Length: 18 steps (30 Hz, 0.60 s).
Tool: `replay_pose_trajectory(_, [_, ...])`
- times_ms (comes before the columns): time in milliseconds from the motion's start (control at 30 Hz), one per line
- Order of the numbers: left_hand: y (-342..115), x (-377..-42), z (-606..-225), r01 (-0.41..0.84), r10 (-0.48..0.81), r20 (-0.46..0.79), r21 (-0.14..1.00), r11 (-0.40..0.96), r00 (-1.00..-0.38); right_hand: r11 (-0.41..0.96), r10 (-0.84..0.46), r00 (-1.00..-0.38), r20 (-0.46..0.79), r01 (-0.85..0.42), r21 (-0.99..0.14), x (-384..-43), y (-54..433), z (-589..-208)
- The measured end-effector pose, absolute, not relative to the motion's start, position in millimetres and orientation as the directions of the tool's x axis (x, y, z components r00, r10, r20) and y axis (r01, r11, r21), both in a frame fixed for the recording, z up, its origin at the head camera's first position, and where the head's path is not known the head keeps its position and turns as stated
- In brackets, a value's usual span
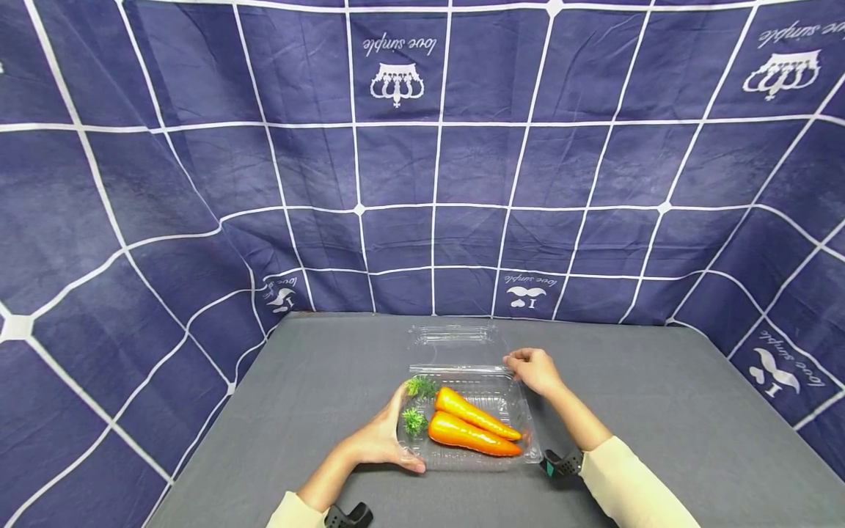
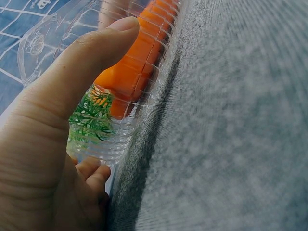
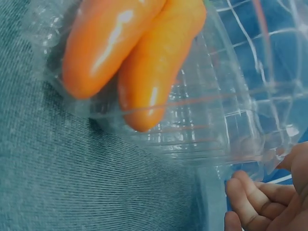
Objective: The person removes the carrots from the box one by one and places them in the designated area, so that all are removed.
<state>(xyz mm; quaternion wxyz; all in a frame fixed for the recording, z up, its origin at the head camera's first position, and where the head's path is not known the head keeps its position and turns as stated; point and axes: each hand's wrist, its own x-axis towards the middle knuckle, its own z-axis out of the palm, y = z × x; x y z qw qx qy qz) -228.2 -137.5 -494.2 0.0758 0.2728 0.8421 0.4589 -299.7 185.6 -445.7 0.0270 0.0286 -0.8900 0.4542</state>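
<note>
A clear plastic clamshell container [image 1: 478,465] lies on the grey table with its lid [image 1: 457,339] folded open to the back. Inside are two orange carrots [image 1: 469,434], side by side, their leafy green tops [image 1: 414,421] toward the left. My left hand [image 1: 379,438] grips the container's left end, thumb along the front side and fingers around the back; in the left wrist view the thumb [image 2: 96,50] lies over the ribbed wall. At the back right corner, by the hinge, my right hand [image 1: 538,372] pinches the plastic edge, its other fingers curled in the right wrist view.
The grey tabletop [image 1: 317,367] stretches out on both sides of the container. Behind and beside it hangs a blue cloth [image 1: 475,169] with white grid lines. Black straps [image 1: 561,463] circle both wrists below cream sleeves.
</note>
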Motion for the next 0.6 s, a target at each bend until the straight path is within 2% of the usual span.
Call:
replay_pose_trajectory(200, [-137.0,-227.3,-494.2,0.388,0.530,0.122,0.816,0.428,-0.839,0.613,0.005,-0.996,0.088,-0.066,-0.788,-297.5,186.6,-447.2])
replay_pose_trajectory(400, [-136.8,-227.2,-494.6,0.391,0.530,0.124,0.814,0.429,-0.839,0.616,0.059,-0.974,0.220,-0.137,-0.776,-291.2,177.7,-439.3])
replay_pose_trajectory(600, [-137.2,-227.6,-493.9,0.390,0.532,0.130,0.824,0.412,-0.837,0.481,-0.057,-0.959,0.279,-0.271,-0.834,-278.2,154.5,-426.0])
